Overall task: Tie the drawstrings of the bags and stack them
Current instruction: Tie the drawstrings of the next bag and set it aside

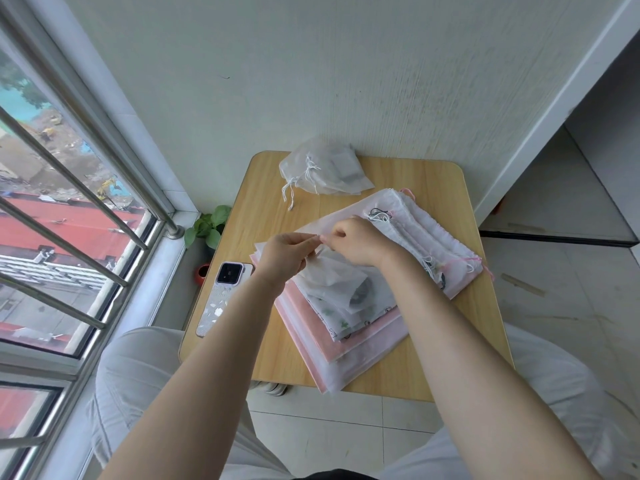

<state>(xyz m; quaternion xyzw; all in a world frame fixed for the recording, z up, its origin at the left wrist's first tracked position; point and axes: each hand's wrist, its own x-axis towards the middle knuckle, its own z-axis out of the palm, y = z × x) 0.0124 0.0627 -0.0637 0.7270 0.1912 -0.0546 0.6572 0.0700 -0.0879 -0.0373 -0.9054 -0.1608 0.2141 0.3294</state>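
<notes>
A small translucent white drawstring bag (330, 275) lies on top of a stack of white and pink bags (360, 330) in the middle of the wooden table (460, 327). My left hand (285, 254) and my right hand (356, 242) meet above the bag's top edge, and each pinches its thin white drawstring. Behind my right hand lies a second stack of larger bags with tied white cords (429, 233). A pile of small white bags with knotted strings (325, 171) sits at the table's far edge.
A phone in a pale case (221, 296) lies near the table's left edge. A small green plant (207, 226) and a red pot (202, 273) stand between table and window. A barred window fills the left; a wall stands behind.
</notes>
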